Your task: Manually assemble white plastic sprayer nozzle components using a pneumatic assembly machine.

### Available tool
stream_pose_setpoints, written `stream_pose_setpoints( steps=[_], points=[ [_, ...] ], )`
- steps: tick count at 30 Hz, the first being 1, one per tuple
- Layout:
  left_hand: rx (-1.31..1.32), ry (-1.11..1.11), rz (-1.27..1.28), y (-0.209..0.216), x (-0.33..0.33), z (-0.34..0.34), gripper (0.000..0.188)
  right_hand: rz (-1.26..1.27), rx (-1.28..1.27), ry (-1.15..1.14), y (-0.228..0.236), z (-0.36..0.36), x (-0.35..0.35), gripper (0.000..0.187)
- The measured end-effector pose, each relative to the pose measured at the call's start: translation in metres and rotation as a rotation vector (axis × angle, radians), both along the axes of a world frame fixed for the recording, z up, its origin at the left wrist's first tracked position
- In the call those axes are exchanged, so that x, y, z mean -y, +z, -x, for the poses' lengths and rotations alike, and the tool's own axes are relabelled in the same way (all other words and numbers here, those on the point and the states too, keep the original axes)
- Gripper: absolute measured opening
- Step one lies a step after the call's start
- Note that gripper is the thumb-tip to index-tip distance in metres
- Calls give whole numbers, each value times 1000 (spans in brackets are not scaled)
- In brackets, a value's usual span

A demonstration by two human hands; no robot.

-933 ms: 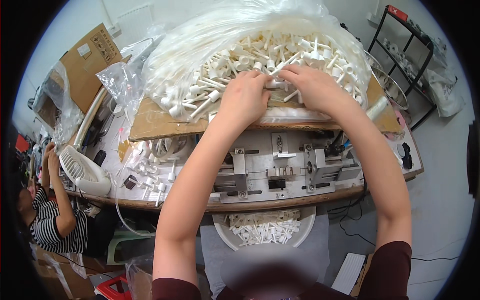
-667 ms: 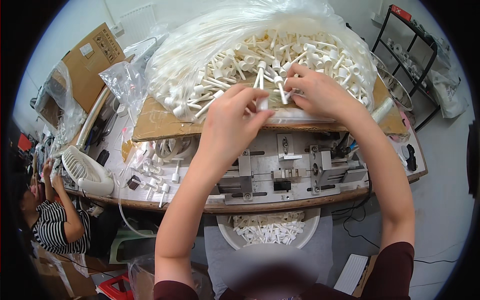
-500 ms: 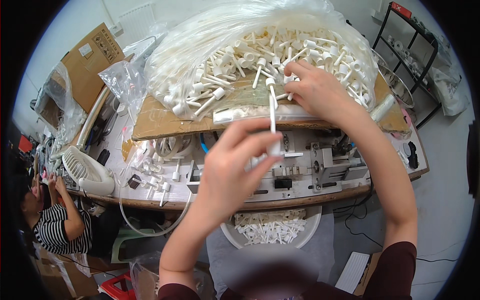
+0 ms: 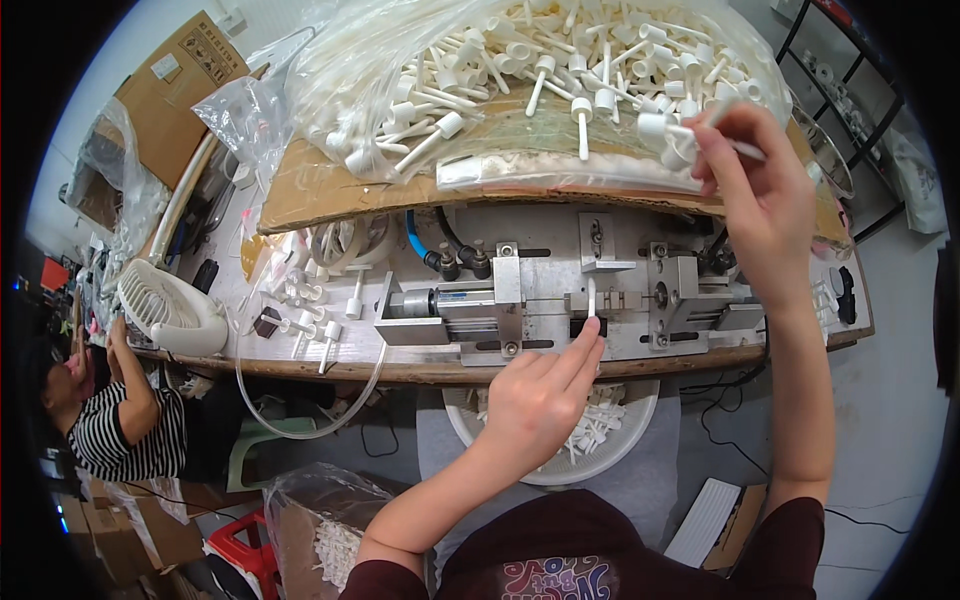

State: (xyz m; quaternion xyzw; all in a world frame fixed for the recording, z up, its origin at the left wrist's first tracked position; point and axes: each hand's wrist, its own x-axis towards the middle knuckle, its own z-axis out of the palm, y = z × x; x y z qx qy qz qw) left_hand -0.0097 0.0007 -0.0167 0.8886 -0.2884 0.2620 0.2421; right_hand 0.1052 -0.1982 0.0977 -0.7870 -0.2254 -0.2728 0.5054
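White stick (image 4: pixel 591 297) points away — left grip (image 4: pixel 543 402) unclear (thumb hidden); right grip (image 4: pixel 768 198) pinches pieces (image 4: pixel 677 152).

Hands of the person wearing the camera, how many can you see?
2: the left hand at the metal machine, the right hand holding blurred white scoops near the cardboard.

Open air between left hand (image 4: pixel 540 398) and right hand (image 4: pixel 768 200), metal blocks (image 4: pixel 508 298) flanking the fixture (image 4: pixel 618 301), cardboard (image 4: pixel 335 205) blocking behind.

Dark maroon top (image 4: pixel 550 530) on show here, short sleeves (image 4: pixel 790 545) in that same shade, bubbly pink and purple lettering (image 4: pixel 560 580) bursting across the front, bare forearms (image 4: pixel 440 497), bare left hand (image 4: pixel 537 405), bare right hand (image 4: pixel 768 200)
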Motion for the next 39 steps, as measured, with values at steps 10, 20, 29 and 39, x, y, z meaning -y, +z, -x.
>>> stream_pose_setpoints(
  steps=[10,20,29,39],
  points=[
    [-68,10,-5,8,1,-7,31,-322,-495,158,-29,75,17,13],
    [-795,-367,744,36,-15,8,45,-338,-909,372,-50,107,14,12],
    [-227,-39,292,6,-1,7,33,-461,-733,166,-67,111,11,14],
    [-94,4,-48,13,3,-8,32,-499,-848,165,-66,120,5,16]
  ],
)
